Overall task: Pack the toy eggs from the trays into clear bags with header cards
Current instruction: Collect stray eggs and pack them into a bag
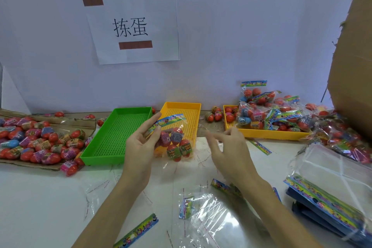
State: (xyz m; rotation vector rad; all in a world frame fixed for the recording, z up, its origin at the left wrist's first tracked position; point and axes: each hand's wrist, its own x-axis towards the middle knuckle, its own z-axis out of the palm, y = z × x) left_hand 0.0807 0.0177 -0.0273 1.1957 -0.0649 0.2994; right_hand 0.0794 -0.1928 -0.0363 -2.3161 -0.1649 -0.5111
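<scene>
My left hand [141,143] holds up a clear bag [175,143] with several red toy eggs inside, pinching it by its colourful header card [169,120]. The bag hangs in front of the yellow tray [196,106]. My right hand [225,145] is just to the right of the bag, blurred, its fingertips pinched on a thin clear strip [203,127] near 1150,820. Loose toy eggs [38,141] lie heaped on cardboard at the left.
A green tray [118,157] lies beside the first yellow one. A second yellow tray [267,134] at the right carries packed bags [267,110]. Empty bags [211,219], header cards [136,231] and a stack of cards [326,201] lie nearby. A cardboard box [354,62] stands at the right.
</scene>
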